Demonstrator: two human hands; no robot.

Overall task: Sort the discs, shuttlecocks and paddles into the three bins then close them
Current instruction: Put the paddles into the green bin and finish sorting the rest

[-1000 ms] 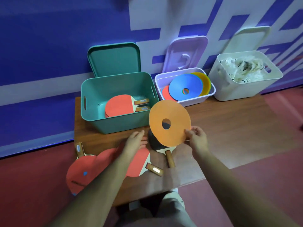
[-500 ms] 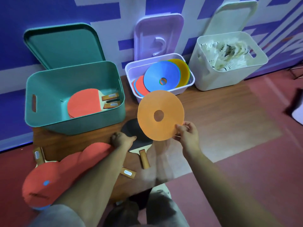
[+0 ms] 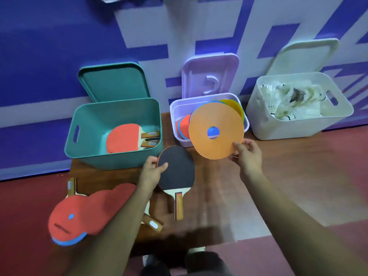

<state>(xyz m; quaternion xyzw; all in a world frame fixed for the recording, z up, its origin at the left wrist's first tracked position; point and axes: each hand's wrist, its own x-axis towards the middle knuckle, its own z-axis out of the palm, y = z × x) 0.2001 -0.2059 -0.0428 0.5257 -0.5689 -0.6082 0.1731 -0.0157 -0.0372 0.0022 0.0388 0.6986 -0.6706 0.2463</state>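
Head view. Editor: Which step was this?
Photographer: Sorting. The right hand (image 3: 247, 156), in a pinch grip, held the orange disc (image 3: 219, 149) over the lilac bin (image 3: 182, 142); the left hand (image 3: 152, 173) pinched the black paddle (image 3: 177, 172) over the worktop (image 3: 288, 176), beside the teal bin (image 3: 111, 160).
Editor: Next?
Photographer: Probably releasing each into its bin.

One head-worn view. We look forward and down along both forearms. Left hand (image 3: 152, 172) and right hand (image 3: 246, 156) sit close, mid-frame; lilac bin (image 3: 173, 118) just beyond them, wall (image 3: 59, 56) farther back.
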